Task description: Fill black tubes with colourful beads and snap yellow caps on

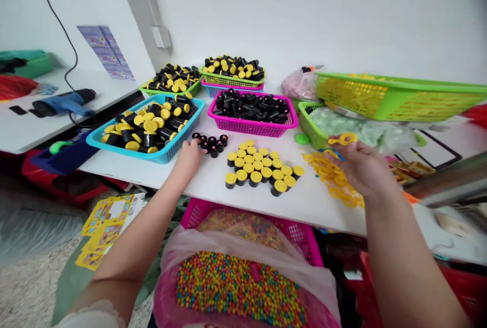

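My left hand [190, 159] is at the left edge of a cluster of small black containers [214, 151], its fingertips closed around the nearest one; they partly cover it. Between the thumb and fingers of my right hand [361, 163], a yellow plastic ring with a short tab [345, 139] is held up. Below that hand lies a loose pile of similar yellow plastic pieces [338, 181]. Midway between my hands, black containers with yellow caps [255, 178] stand upright in a tight group on the white table [213, 186].
Behind are a blue basket [167, 153] of capped containers, a pink basket [251, 126] of black ones, and green baskets [403, 100] at right. Below the table edge sits a bag of colourful beads [239, 287]. A blue heat gun [68, 102] lies on the left table.
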`<action>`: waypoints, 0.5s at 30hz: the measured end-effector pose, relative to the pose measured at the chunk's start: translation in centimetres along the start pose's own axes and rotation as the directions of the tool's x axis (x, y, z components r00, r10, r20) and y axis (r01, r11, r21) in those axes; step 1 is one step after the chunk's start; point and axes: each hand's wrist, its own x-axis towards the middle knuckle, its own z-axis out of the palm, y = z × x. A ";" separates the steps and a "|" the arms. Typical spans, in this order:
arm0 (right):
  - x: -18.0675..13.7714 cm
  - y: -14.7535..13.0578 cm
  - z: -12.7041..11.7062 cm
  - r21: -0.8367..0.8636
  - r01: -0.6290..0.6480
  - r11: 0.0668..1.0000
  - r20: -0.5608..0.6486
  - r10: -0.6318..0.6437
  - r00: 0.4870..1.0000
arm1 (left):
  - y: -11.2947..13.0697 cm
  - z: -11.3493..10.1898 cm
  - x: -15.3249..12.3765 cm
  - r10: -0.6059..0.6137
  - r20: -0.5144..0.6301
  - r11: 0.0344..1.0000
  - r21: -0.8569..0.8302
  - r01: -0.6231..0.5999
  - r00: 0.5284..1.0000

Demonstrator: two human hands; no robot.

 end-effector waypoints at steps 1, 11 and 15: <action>-0.5 -0.4 0.5 0.024 0.000 1.000 0.016 0.000 1.000 | -0.1 0.5 0.3 -0.001 0.015 1.000 -0.009 0.001 1.000; -4.9 -1.2 4.5 0.001 -0.072 0.997 0.316 0.068 0.946 | -0.4 1.4 -0.2 0.024 0.005 0.993 -0.117 -0.024 1.000; -6.5 -1.1 5.7 0.009 -0.096 0.995 0.431 0.083 0.899 | -0.6 1.4 -0.3 0.049 0.028 0.988 -0.148 -0.045 0.998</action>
